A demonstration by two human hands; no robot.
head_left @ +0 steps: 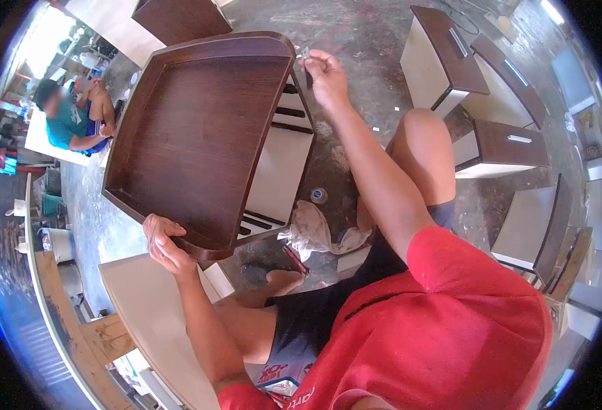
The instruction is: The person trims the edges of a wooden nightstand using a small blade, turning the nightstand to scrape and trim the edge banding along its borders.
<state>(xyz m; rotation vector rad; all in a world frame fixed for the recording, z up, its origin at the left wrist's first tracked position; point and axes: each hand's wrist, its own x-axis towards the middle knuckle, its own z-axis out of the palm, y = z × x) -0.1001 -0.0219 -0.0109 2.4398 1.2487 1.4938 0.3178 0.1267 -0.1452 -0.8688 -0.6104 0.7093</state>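
In front of me stands a cabinet with a dark brown, wood-grained top (198, 130) that has a raised rim with rounded corners. Its open side (277, 167) is pale, with black drawer runners. My left hand (168, 242) grips the rim at the near left corner, fingers over the edge. Just beyond the far right corner, my right hand (325, 78) has its fingers pinched together. A small object seems to be between them, too small to name.
Brown-fronted drawers (513, 140) with metal handles stand at right. A whitish cloth (308, 229), a round tape roll (319, 196) and a red-and-black tool (294, 260) lie on the floor. A pale panel (151, 314) is at lower left. Another person (75, 119) sits at far left.
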